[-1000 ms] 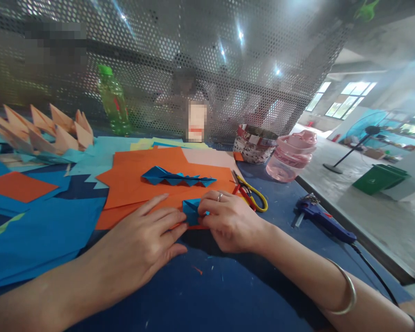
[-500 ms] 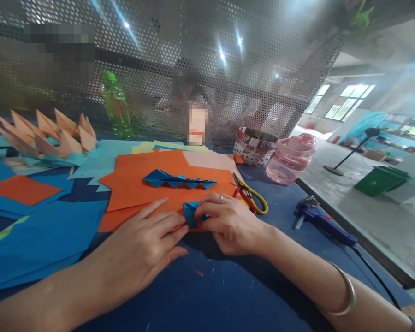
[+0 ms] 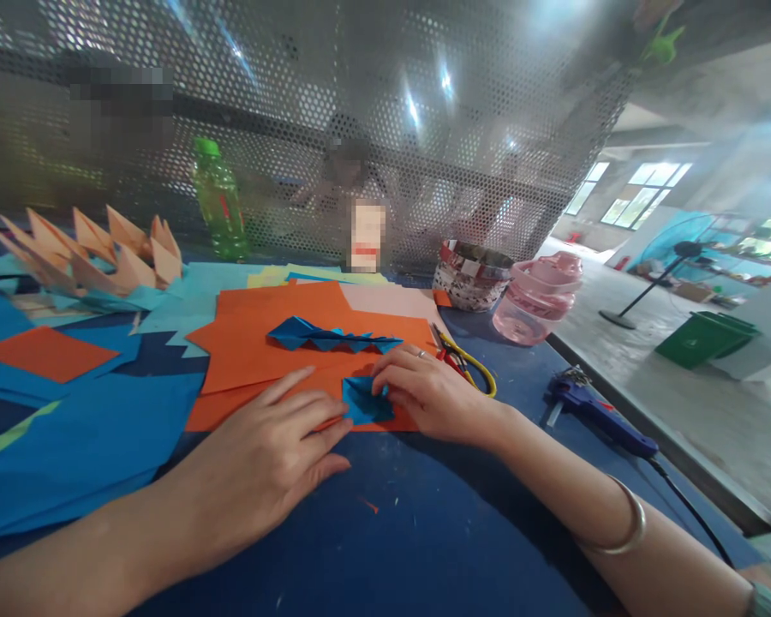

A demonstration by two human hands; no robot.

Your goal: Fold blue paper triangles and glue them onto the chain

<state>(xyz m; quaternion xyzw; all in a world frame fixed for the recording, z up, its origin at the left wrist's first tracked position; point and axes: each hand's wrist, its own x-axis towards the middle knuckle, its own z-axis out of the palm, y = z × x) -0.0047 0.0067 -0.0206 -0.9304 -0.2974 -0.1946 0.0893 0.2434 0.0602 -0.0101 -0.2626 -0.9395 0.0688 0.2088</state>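
Head view: left hand (image 3: 263, 437) open and flat on an orange paper sheet (image 3: 308, 343), fingers spread, its side just beside a small folded blue paper piece (image 3: 366, 401). Right hand (image 3: 430, 394) narrower, curled over that same piece, fingertips (image 3: 385, 386) on its upper edge; firm grip or light touch impossible to tell from this angle. Metal bangle (image 3: 620, 527) on the right forearm.

Blue piece on the orange sheet, between both hands, lower middle of the frame. Just above it, on the same sheet, a long folded blue paper strip (image 3: 327, 336) with a zigzag edge. Right of the hands, on the dark blue tabletop (image 3: 385, 531), scissors with yellow and red handles (image 3: 459, 364), then a blue hot glue gun (image 3: 594, 413) farther right.

Upper left, a row of peach folded paper points (image 3: 90, 257); lower left, overlapping blue paper sheets (image 3: 70, 428). Along the far edge, a green plastic bottle (image 3: 218, 201), a woven paper cup (image 3: 472, 276) and a pink plastic bottle (image 3: 536, 300), before a perforated metal screen (image 3: 373, 86) with a blurred figure beyond it.
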